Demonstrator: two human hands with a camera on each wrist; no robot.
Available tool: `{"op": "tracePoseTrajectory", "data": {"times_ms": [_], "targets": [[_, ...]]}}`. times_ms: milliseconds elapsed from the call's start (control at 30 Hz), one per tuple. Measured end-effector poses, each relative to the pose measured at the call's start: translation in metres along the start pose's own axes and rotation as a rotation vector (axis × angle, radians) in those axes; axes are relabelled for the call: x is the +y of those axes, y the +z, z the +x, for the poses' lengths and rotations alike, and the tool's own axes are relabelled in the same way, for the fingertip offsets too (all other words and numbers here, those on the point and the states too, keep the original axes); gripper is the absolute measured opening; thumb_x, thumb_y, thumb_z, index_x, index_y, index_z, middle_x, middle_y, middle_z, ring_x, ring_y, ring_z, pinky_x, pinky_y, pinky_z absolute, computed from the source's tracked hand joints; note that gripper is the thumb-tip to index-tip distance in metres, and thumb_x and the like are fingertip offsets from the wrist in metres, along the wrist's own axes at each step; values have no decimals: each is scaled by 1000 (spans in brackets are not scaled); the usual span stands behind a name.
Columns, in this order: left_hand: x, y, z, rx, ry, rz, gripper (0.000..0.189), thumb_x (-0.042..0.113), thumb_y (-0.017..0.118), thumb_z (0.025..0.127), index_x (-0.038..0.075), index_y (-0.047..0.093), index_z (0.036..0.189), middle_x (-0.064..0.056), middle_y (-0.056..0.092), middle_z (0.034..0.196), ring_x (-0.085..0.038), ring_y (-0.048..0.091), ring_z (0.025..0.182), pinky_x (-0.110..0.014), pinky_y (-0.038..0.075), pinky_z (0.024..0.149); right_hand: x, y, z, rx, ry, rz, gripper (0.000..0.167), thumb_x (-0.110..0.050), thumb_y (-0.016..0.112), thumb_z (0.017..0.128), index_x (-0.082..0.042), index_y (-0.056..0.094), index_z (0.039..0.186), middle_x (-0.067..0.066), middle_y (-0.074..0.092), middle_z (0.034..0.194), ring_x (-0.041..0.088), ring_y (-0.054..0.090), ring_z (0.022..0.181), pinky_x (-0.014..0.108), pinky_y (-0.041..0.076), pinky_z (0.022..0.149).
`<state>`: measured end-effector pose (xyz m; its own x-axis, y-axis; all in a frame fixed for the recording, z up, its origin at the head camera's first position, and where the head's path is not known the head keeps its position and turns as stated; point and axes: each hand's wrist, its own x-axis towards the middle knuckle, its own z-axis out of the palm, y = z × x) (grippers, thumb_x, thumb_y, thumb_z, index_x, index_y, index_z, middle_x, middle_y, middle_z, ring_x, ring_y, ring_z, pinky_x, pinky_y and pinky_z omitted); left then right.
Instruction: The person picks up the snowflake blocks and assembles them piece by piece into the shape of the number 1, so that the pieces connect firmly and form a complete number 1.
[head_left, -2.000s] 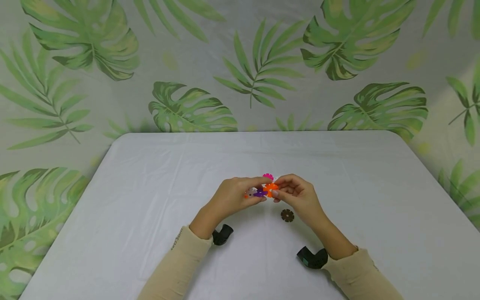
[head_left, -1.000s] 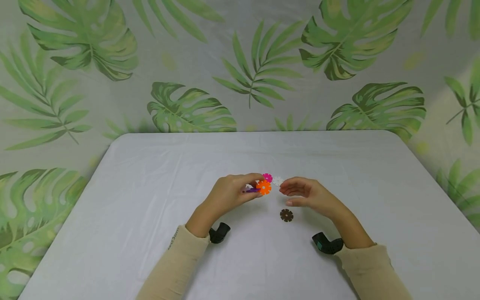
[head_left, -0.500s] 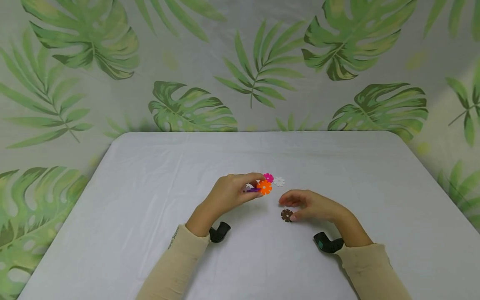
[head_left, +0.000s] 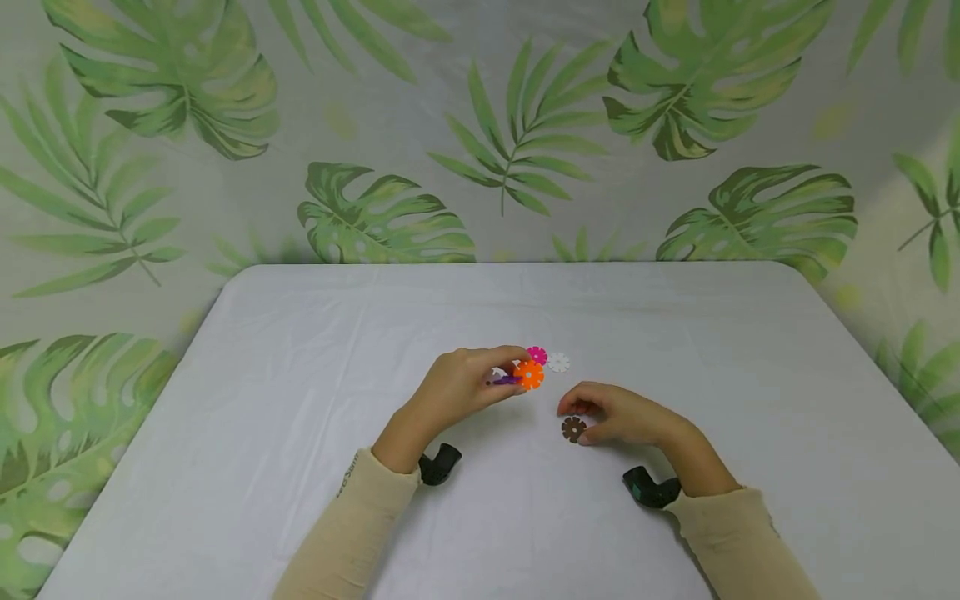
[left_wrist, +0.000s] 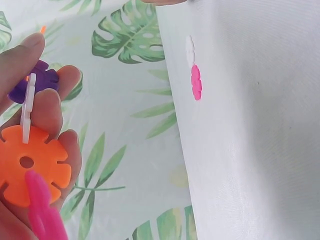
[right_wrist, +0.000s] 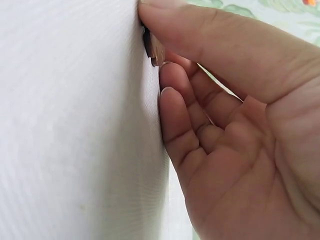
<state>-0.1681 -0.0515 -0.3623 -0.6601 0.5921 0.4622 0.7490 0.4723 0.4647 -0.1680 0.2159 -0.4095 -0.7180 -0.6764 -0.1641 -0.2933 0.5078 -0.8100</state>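
My left hand (head_left: 476, 375) holds a joined chain of plastic snowflake discs above the table. In the left wrist view, a pink disc (left_wrist: 42, 207), an orange disc (left_wrist: 52, 165), a white disc (left_wrist: 28, 107) and a purple disc (left_wrist: 45, 82) interlock at their slots. Another bit of orange (left_wrist: 43, 30) peeks out behind the thumb. My right hand (head_left: 615, 412) pinches a brown snowflake disc (head_left: 573, 429) at the tabletop, thumb on its near edge and fingers curled at the far side. The right wrist view shows that disc edge-on, partly covered by the thumb.
A loose pink disc (head_left: 537, 356) and a loose white disc (head_left: 558, 362) lie side by side on the white tablecloth (head_left: 300, 358), just beyond the left fingertips. Black wrist devices (head_left: 441, 464) hang under both forearms. A leaf-print cloth (head_left: 517, 125) covers the wall behind.
My right hand has left the orange disc in the left hand, moved down and right to the brown disc, and pinched it. The left hand keeps its chain nearly still.
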Motion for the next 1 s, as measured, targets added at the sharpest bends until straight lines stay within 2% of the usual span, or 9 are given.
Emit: {"op": "tracePoseTrajectory", "data": {"times_ms": [300, 433, 733, 1000], "targets": [[-1, 0, 0, -3, -5, -7, 34, 23, 72, 77, 16, 62, 108, 5, 67, 86, -4, 60, 72, -16, 45, 62, 1, 4, 3, 85, 19, -5, 28, -8, 73, 75, -10, 59, 99, 2, 54, 89, 22, 47, 85, 25, 42, 70], [-1, 0, 0, -5, -1, -7, 34, 22, 72, 77, 16, 62, 109, 5, 67, 86, -4, 61, 72, -17, 46, 63, 1, 4, 3, 142, 0, 9, 24, -6, 72, 76, -10, 58, 96, 3, 53, 86, 22, 48, 81, 25, 43, 68], [-1, 0, 0, -3, 2, 7, 34, 22, 72, 77, 15, 62, 108, 4, 67, 86, -5, 61, 71, -17, 46, 62, 8, 3, 6, 290, 1, 101, 21, -6, 70, 77, -9, 60, 95, 4, 60, 86, 21, 53, 77, 25, 46, 66], [-1, 0, 0, -12, -6, 18, 33, 23, 72, 78, 17, 62, 108, 5, 67, 86, -5, 60, 70, -17, 45, 61, -1, 0, 5, 443, -17, 201, 22, -6, 66, 81, -6, 57, 101, 10, 59, 90, 25, 55, 71, 30, 48, 58]]}}
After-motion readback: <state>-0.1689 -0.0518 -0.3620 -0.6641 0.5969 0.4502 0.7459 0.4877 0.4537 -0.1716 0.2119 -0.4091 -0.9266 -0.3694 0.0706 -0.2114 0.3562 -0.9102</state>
